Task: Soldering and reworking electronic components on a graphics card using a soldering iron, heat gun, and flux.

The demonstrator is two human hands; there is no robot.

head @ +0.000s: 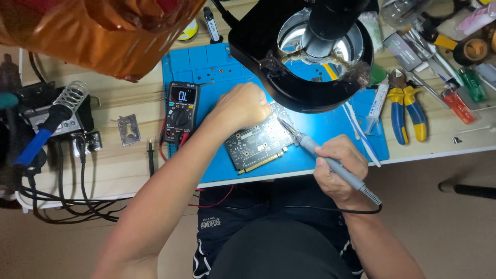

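A dark green circuit board (256,144) with a gold edge connector lies on the blue work mat (217,67). My left hand (242,107) rests closed on the board's far edge, under the black ring lamp of a microscope (310,46); what it pinches is hidden. My right hand (338,170) grips a grey soldering iron (315,150) like a pen. Its tip touches the board near my left fingers. The iron's black cable runs back over my lap.
A black multimeter (181,108) with red and black leads sits at the mat's left. A soldering station with a blue-handled iron (39,139) stands far left. Yellow-blue pliers (405,106), a syringe (377,103), tweezers and lighters lie on the right. Orange film (103,31) hangs top left.
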